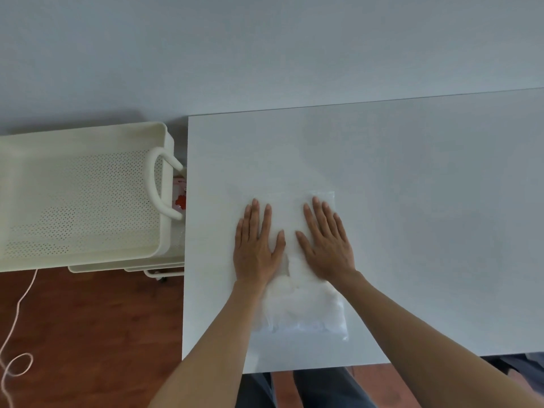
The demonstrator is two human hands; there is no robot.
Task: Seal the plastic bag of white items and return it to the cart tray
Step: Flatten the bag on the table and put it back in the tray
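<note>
A clear plastic bag (306,307) of white fluffy items lies flat on the white table (412,201), its far edge pointing away from me. My left hand (257,242) presses flat on the bag's upper left part, fingers straight. My right hand (328,240) presses flat on the upper right part, fingers spread. The white items bunch toward the bag's near end, below my palms. The cream perforated cart tray (82,198) stands to the left of the table, level with my hands.
A curved cream handle (156,184) sits on the cart's right end, close to the table edge. A red-and-white packet (180,198) shows between cart and table. A pink cord (17,319) trails over the wooden floor at left.
</note>
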